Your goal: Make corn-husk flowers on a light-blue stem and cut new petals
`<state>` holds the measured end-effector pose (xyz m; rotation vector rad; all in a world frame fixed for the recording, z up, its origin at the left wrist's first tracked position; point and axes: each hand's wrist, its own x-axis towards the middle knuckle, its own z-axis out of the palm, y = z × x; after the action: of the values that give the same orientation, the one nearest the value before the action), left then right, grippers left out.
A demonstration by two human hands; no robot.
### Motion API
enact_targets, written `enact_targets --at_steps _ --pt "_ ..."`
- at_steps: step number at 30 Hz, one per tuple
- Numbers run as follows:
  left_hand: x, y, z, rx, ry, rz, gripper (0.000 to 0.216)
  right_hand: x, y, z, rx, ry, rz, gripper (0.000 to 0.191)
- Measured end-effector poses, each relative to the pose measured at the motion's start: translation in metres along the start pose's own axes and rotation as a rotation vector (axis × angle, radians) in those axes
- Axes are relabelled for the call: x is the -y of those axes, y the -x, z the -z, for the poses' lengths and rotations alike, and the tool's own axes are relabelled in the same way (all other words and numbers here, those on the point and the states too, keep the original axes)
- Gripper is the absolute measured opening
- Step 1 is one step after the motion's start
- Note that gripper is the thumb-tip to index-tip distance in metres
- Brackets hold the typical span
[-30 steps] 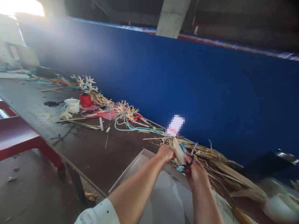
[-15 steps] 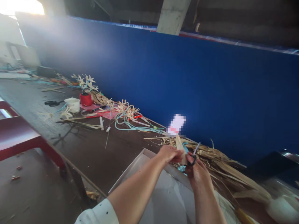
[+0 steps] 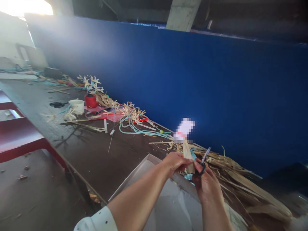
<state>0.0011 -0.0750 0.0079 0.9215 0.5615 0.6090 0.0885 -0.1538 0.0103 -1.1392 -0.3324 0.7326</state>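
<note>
My left hand [image 3: 178,163] pinches a pale, ribbed strip of dried husk [image 3: 187,152], its narrow end pointing up and away from me. Close beside it, my right hand [image 3: 206,179] has its fingers round the dark handle of a pair of scissors [image 3: 205,157], blades pointing up and to the right. Its fingertips come right up to the husk; whether they also grip it I cannot tell. Both hands are above the far rim of a white tray [image 3: 149,157], with a bit of blue material [image 3: 189,177] below them.
Long dried husks [image 3: 240,179] lie along the blue wall [image 3: 228,96] on the right. Further left on the table are pale husk flowers [image 3: 132,112], blue cords [image 3: 137,131], a red thread spool [image 3: 90,101], a white cup [image 3: 77,106] and black scissors [image 3: 57,104]. A red stool [image 3: 21,138] stands at left.
The view has shifted slightly, so things sit a little differently in it. Both hands keep their hold on the husk and the scissors; the left thumb now reaches straighter across the husk.
</note>
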Motion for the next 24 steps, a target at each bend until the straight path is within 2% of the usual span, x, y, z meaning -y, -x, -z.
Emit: enact_targets --at_steps 9,17,20,24 --pt "-0.002 0.0 -0.005 -0.094 -0.014 -0.005 0.022 -0.004 0.0 0.002 0.014 -0.001 -0.004 0.049" --pt "-0.002 -0.003 -0.003 -0.111 0.02 -0.009 0.018 -0.004 -0.003 0.003 0.042 -0.011 -0.011 0.046" --pt "-0.01 0.0 0.0 -0.164 0.106 -0.026 0.019 -0.001 -0.001 0.003 0.068 0.007 0.003 0.044" --pt "-0.021 0.002 0.006 -0.236 0.259 -0.138 0.028 0.003 0.007 0.001 0.143 0.151 -0.039 0.04"
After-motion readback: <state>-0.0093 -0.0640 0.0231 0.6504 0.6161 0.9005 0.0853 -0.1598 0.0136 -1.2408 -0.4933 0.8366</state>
